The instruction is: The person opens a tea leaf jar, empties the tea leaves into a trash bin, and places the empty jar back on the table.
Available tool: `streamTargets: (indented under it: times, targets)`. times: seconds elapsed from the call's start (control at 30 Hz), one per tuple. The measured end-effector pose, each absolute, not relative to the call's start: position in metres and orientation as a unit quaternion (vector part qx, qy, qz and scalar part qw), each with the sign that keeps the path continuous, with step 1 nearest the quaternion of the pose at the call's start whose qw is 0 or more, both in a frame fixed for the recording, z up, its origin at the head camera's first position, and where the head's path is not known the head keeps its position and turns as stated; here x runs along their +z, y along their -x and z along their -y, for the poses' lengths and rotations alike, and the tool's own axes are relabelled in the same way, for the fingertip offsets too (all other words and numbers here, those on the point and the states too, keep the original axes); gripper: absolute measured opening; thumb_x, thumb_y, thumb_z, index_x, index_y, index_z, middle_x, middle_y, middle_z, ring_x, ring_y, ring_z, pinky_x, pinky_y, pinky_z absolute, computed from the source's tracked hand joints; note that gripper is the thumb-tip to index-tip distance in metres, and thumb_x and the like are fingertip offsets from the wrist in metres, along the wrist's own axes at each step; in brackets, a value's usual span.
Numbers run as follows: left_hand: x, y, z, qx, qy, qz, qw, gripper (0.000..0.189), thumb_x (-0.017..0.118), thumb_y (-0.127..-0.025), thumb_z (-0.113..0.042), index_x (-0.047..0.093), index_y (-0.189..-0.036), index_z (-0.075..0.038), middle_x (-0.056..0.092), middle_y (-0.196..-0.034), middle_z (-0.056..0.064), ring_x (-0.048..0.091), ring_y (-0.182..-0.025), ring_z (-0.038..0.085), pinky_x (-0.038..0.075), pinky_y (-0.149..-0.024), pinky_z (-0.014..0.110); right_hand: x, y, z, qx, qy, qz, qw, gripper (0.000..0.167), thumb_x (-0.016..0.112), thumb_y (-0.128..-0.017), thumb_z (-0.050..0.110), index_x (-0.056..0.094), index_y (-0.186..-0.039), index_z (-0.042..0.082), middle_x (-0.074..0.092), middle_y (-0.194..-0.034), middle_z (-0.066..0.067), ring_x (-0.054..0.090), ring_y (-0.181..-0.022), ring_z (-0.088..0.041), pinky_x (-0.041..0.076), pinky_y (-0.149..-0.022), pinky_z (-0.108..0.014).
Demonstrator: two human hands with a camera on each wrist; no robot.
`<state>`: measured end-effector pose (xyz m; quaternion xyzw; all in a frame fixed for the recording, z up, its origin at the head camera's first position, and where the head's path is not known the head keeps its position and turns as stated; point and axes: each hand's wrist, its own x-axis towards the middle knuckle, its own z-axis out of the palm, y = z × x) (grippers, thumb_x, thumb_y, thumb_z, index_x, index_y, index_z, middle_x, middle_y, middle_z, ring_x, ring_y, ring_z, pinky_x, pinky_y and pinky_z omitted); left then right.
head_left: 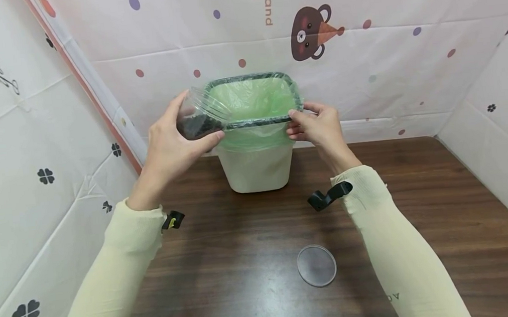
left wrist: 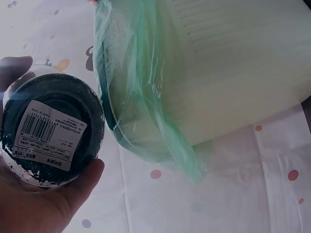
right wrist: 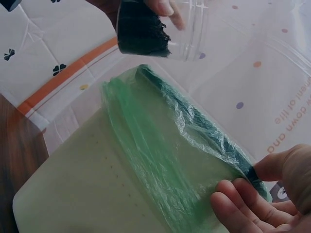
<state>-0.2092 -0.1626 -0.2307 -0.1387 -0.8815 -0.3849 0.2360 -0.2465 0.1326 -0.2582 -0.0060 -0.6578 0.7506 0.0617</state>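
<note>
My left hand (head_left: pixel 168 141) grips a clear plastic jar (head_left: pixel 200 115) with dark, shredded-looking stuff in its lower part. The jar is tilted, its open mouth over the left rim of a pale trash bin (head_left: pixel 257 168). A barcode label (left wrist: pixel 48 133) shows on the jar's base in the left wrist view. A thin green bag (head_left: pixel 253 98) lines the bin and folds down outside its dark rim (head_left: pixel 255 122). At the front right corner my right hand (head_left: pixel 319 127) pinches the rim and bag, thumb above and fingers below.
A round clear lid (head_left: pixel 316 266) lies on the brown wooden table (head_left: pixel 227 261), in front of the bin. Printed white sheets (head_left: pixel 156 31) hang behind the bin and along both sides. Each sleeved wrist carries a black strap mount (head_left: pixel 330 195).
</note>
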Motion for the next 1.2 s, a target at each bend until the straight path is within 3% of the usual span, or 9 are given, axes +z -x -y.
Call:
streamTargets:
  times: [0.77,1.2]
  targets:
    - [-0.220,0.213,0.164,-0.370,0.133,0.894,0.214,0.096,0.084,-0.072,-0.049,0.037,-0.153,-0.029,0.063,-0.132,0.004,0.053,-0.124,0.024,0.039,-0.101,0.045,-0.258,0.246,-0.133,0.744,0.005,0.665,0.066,0.063,0.070,-0.095,0.009,0.041,-0.149,-0.006,0.072,-0.079,-0.010,0.070,-0.062,-0.017,0.059,-0.065,-0.032]
    - [-0.214,0.212,0.162,-0.384,0.111,0.895,0.195,0.093,0.084,-0.072,-0.046,0.031,-0.143,-0.019,0.061,-0.133,-0.001,0.054,-0.121,0.021,0.041,-0.098,0.042,-0.259,0.245,-0.131,0.740,0.001,0.669,0.072,0.061,0.070,-0.095,0.010,0.042,-0.148,-0.005,0.072,-0.082,-0.010,0.071,-0.063,-0.017,0.059,-0.064,-0.032]
